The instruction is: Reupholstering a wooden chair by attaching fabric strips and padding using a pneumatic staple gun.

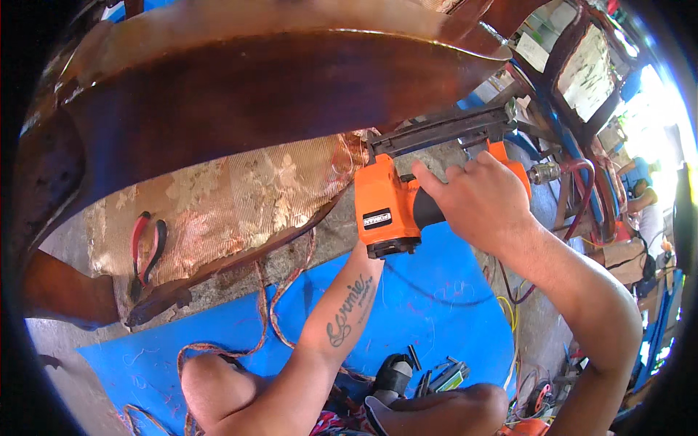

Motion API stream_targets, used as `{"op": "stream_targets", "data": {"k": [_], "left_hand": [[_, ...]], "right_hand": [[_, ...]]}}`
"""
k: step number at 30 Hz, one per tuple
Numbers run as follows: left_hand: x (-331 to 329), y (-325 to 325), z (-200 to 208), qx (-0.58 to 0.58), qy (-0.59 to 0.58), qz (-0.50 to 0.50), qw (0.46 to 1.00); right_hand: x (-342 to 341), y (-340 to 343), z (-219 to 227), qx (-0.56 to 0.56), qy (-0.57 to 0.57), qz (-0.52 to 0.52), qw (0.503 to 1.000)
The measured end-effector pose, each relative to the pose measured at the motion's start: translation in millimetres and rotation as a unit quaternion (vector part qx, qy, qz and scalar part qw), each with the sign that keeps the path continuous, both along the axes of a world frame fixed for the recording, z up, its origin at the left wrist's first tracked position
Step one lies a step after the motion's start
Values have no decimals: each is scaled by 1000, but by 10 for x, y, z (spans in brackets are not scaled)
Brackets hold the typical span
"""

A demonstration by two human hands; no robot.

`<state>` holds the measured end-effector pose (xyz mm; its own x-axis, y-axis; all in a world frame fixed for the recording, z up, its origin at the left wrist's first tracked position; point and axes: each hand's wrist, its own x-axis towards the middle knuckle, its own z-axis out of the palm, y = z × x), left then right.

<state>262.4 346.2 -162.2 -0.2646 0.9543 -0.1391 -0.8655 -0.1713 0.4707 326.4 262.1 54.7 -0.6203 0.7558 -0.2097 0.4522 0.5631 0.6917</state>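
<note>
My right hand [480,200] grips the black handle of an orange and black air stapler [380,200], with a metal hose fitting [544,172] and a dark red hose [587,182] at its rear. The stapler's long black magazine [440,132] lies along the underside of a polished dark-brown wooden furniture frame [269,94]. My left forearm reaches up behind the stapler's orange body, which hides that hand and its fingers. Cream-gold floral fabric [240,196] covers the panel below the wood. Pliers [149,251] with red and black handles rest on this fabric.
A blue sheet [429,291] covers the floor beneath, with a long braided fabric strip [263,312] trailing over it. Dark tools [443,378] lie by my legs. More wooden frames [582,73] stand at the right, and another person [640,192] sits beyond them.
</note>
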Motion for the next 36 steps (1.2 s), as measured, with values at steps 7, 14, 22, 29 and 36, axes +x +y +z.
{"op": "stream_targets", "data": {"k": [7,14,22,29,36], "left_hand": [[112,-90,-37,-37,6,-44,998],[193,-134,23,-67,27,-81,994],[137,-133,-19,-102,32,-95,990],[-131,-181,-78,91,-37,-168,981],[-267,-400,118,191,-226,-259,919]], "right_hand": [[-68,21,-28,15,4,12,1000],[-113,7,-2,20,23,12,999],[473,-584,-362,-39,121,-79,989],[1385,-796,-1840,-247,239,-410,845],[2153,-1294,-3270,-331,198,-429,817]]}}
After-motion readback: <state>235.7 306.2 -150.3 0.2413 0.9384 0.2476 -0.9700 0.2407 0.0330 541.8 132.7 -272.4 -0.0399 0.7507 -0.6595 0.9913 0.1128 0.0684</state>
